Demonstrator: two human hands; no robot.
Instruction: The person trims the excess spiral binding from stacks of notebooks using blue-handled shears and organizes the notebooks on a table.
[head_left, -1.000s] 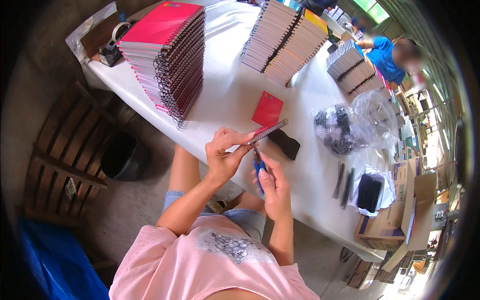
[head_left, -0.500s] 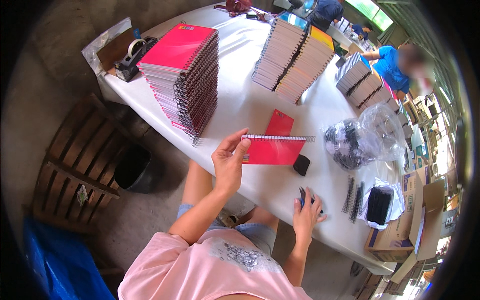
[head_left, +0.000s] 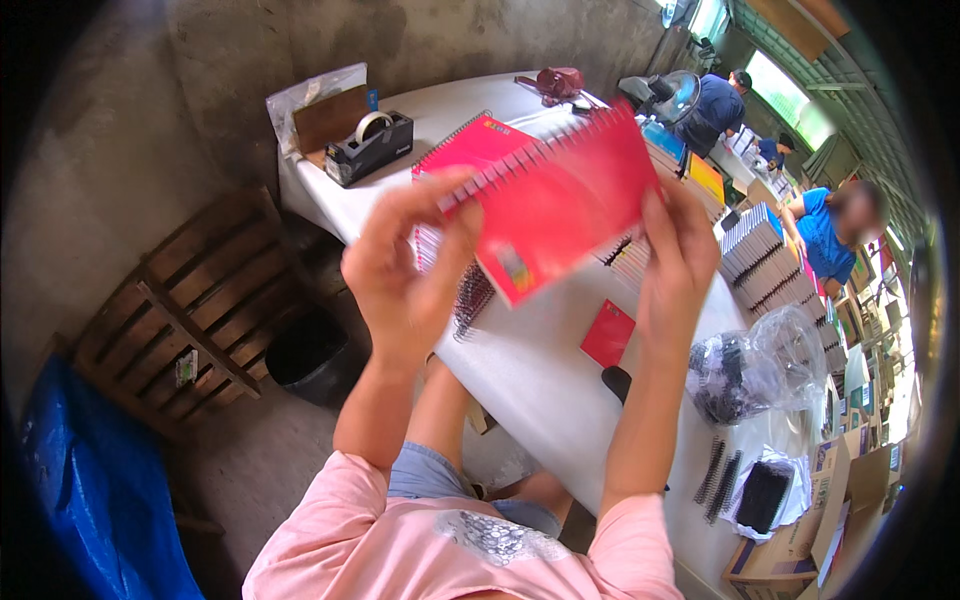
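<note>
A red spiral-bound notebook [head_left: 575, 210] is held up over the table, tilted, its coil along the upper edge. My left hand [head_left: 415, 255] pinches its left end by the coil. At its right edge, my right hand [head_left: 680, 240] grips it between thumb and fingers. Directly behind it, partly hidden, stands a tall stack of red spiral notebooks [head_left: 475, 145]. Below the raised notebook, a small red notebook or cover [head_left: 608, 333] lies on the white table [head_left: 560, 400]. Beside my right forearm is a black flat piece [head_left: 616, 382], partly covered.
Loose black coils [head_left: 718, 480] lie right, beside more coils on white paper [head_left: 763, 497]. A clear plastic bag [head_left: 745, 365] and cardboard box [head_left: 800, 530] are near. A tape dispenser [head_left: 370, 148] stands far left, a dark bin [head_left: 315, 355] below. A co-worker [head_left: 832, 235] sits behind notebook stacks [head_left: 755, 250].
My left hand has raised the notebook toward the stack and tilted it. My right hand has left the dark tool on the table and come up onto the notebook's right edge. The view has shifted.
</note>
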